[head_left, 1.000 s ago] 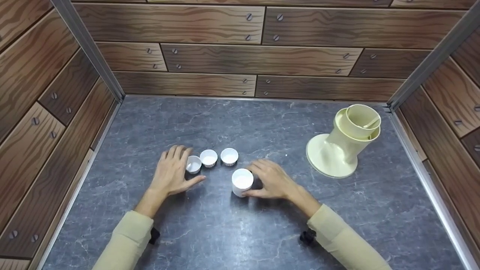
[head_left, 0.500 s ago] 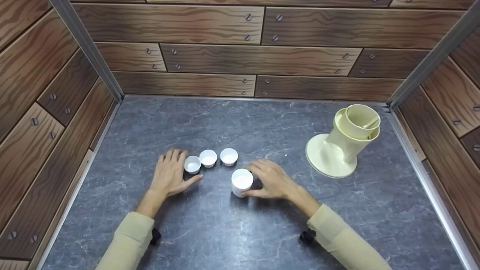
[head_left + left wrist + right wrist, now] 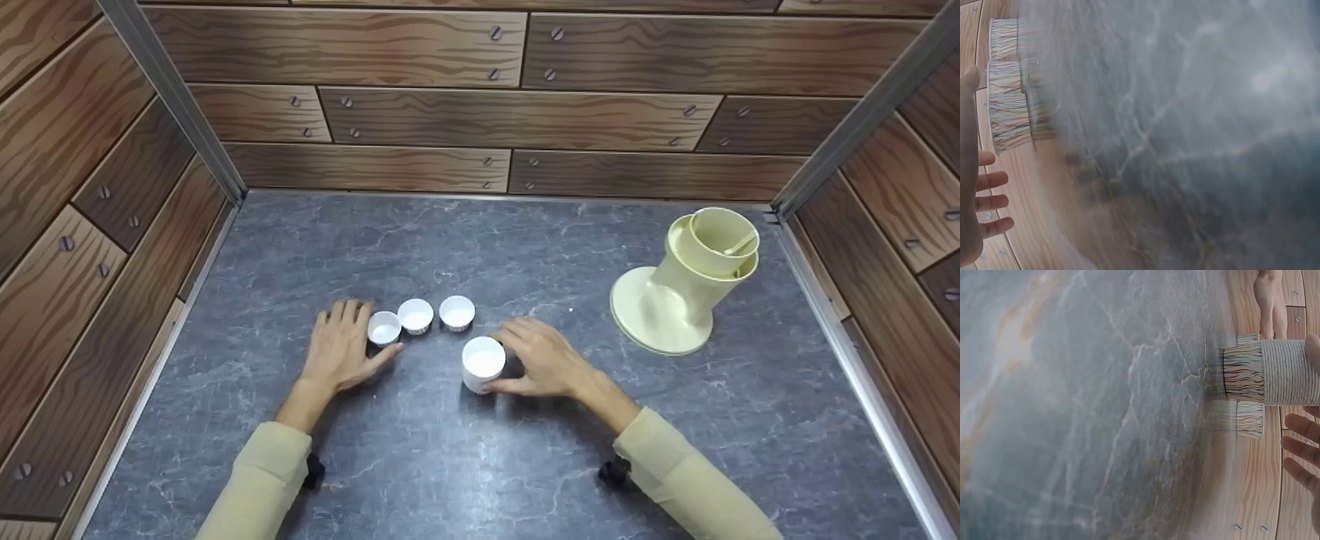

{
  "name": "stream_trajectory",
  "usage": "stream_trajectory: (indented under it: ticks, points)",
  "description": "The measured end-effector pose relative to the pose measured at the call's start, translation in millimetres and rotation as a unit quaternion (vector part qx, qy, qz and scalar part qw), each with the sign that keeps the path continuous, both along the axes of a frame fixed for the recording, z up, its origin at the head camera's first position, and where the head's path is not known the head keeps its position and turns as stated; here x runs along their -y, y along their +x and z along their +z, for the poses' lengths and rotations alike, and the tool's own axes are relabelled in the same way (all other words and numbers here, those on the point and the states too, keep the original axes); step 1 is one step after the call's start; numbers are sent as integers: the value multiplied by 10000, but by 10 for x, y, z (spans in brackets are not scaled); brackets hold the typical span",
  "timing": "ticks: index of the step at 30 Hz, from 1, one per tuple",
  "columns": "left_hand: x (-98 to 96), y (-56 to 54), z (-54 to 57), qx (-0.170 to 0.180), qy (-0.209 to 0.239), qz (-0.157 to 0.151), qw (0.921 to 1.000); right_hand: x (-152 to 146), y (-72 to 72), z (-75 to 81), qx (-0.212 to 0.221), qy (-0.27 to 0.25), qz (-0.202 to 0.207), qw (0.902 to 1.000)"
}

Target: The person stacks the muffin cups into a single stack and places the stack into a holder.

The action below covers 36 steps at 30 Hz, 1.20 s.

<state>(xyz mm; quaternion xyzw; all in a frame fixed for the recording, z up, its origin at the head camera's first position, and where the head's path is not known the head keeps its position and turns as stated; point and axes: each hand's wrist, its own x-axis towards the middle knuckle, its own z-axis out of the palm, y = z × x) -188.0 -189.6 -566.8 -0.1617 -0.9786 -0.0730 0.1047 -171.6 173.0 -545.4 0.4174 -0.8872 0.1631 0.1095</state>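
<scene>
A stack of white paper baking cups (image 3: 482, 366) is held by my right hand (image 3: 544, 361), thumb on the near side and fingers behind. In the right wrist view the stack (image 3: 1292, 374) shows many nested rims, with colored streaks on the lowest cup. Three single baking cups stand in a row on the table: a left one (image 3: 384, 328), a middle one (image 3: 415, 316) and a right one (image 3: 457, 313). My left hand (image 3: 336, 351) lies beside the left cup, fingers straight and thumb spread along its near side. Streaked cup walls (image 3: 1009, 115) show in the left wrist view.
A pale yellow holder (image 3: 667, 315) with a round base and a slanted, open-topped tube stands at the right. The dark marbled table (image 3: 465, 465) is bounded by wood-patterned walls (image 3: 420, 120) at the back and both sides.
My left hand has drawn back slightly toward me, uncovering more of the left cup, and its thumb has come closer to that cup. The right hand and its stack stay in place.
</scene>
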Motion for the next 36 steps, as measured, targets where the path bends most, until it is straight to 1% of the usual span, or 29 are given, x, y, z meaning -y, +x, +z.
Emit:
stream_trajectory:
  ticks: [6,12,21,32,36]
  points:
    - [12,-3,-26,-73,-52,-11,10000,5,7,11,-19,-31,27,10000]
    - [8,-1,-24,-173,-118,-45,9998,0,11,14,16,-10,24,10000]
    - [-9,5,-24,-193,-170,-27,9997,6,0,6,-7,-7,-16,10000]
    - [-30,-19,-48,-223,-186,-29,9996,3,-5,0,-15,26,-11,10000]
    - [-30,-16,-38,-182,-186,-40,9997,3,-6,1,16,43,-19,10000]
